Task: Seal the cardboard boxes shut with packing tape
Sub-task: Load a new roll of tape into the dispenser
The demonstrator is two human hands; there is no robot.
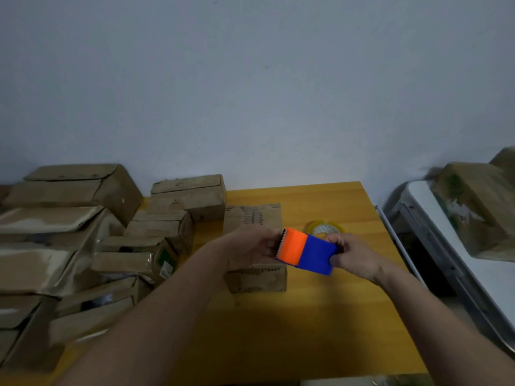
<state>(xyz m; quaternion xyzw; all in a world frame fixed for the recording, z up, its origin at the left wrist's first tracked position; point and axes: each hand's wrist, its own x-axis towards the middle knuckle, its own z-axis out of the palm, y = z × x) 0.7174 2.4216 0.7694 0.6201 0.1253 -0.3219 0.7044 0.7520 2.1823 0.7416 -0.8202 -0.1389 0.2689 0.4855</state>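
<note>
**My 2 hands hold the tape cutter over the box**

I hold an orange and blue tape cutter (pixel 306 252) up in the air with both hands. My left hand (pixel 256 246) grips the orange end, the one with the little black teeth. My fingers there are curled around it. My right hand (pixel 354 254) pinches the blue end, with my thumb on the near side and my fingers bent over the top.

Just under my hands sits 1 small cardboard box (pixel 255 270) near the middle of the yellow table (pixel 320 316). Its top flaps look closed, but it is blurry and partly hidden by my left hand.

A clear roll of packing tape (pixel 324 227) lies flat on the table just behind the cutter, toward the far right corner.

A big pile of cardboard boxes (pixel 83 246) fills the left side of the table, from the far edge to the near edge. Some of them look shiny with tape.

Off the right edge of the table, another box (pixel 473 207) rests on something white (pixel 434 218).
</note>
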